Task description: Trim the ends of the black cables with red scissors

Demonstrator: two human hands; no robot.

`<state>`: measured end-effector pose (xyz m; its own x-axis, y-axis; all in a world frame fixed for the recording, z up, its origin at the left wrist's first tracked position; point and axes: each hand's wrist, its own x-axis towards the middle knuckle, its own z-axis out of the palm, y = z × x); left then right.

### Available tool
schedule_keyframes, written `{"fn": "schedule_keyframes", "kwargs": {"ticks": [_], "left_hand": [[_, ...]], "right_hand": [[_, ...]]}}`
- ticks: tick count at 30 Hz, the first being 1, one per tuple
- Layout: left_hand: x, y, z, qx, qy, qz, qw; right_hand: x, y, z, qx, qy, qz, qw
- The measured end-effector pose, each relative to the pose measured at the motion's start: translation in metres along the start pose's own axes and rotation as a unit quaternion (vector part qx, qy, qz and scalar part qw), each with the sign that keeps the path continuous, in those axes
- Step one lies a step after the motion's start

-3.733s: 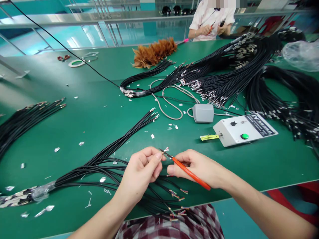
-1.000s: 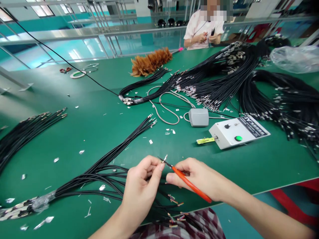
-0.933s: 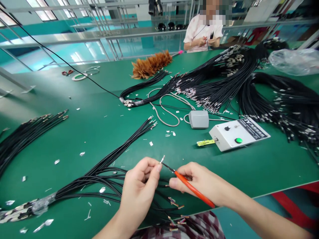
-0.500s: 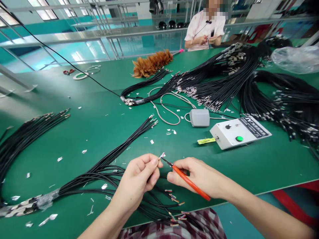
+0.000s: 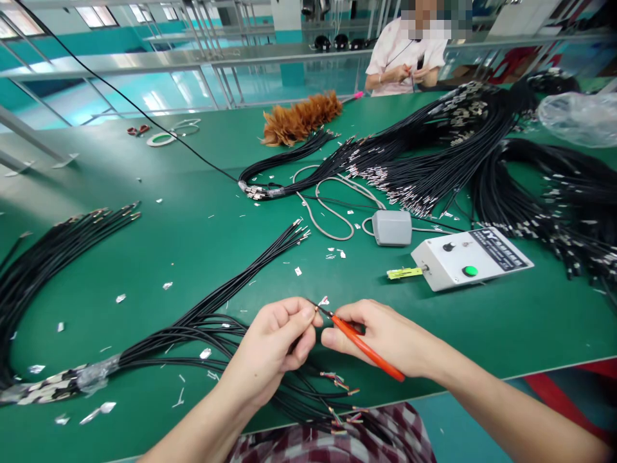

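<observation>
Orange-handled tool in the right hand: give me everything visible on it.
The orange-handled tool is slim, with glossy orange handles that look plastic-coated and a short, dark, pointed metal tip. The right hand grips it across the handles, which run down and right out of the fist. The tip points up and left, meeting the cable end pinched in the left hand, beside a bit of silvery foil. Whether the tip is closed cannot be told. It is held above the green table, not resting on it.

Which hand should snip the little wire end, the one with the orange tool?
Probably the right hand: it grips the orange-handled cutters, tip at the wire end pinched by the left hand.
</observation>
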<state>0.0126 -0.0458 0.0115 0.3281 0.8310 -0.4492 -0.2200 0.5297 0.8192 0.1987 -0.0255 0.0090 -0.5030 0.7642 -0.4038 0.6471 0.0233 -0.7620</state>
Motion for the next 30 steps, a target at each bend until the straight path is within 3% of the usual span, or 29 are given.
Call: {"fn": "schedule_keyframes", "kwargs": {"ticks": [5,12,18,21,25,28,30], "left_hand": [[0.001,0.001,-0.004,-0.04,-0.031,-0.014,0.999],[0.003,0.001,-0.006,-0.061,-0.042,-0.03,0.997],[-0.002,0.011,-0.012,-0.07,-0.041,-0.018,0.997],[-0.005,0.011,-0.007,-0.001,-0.048,-0.014,0.999],[-0.007,0.006,0.008,0.153,-0.046,0.008,0.987],[-0.007,0.003,0.015,0.221,-0.043,0.018,0.974],[-0.007,0.002,0.016,0.246,-0.052,0.019,0.968]], "right_hand": [[0.001,0.001,0.003,0.044,-0.025,-0.003,0.999],[-0.003,-0.006,0.007,-0.029,0.051,0.024,0.998],[-0.005,0.018,0.007,0.012,0.018,0.057,0.998],[-0.01,0.026,0.0,0.109,0.024,0.024,0.993],[-0.02,0.016,-0.017,0.19,0.086,-0.071,0.975],[-0.027,0.003,-0.027,0.163,0.076,-0.113,0.977],[-0.029,-0.002,-0.029,0.09,0.069,-0.131,0.985]]}}
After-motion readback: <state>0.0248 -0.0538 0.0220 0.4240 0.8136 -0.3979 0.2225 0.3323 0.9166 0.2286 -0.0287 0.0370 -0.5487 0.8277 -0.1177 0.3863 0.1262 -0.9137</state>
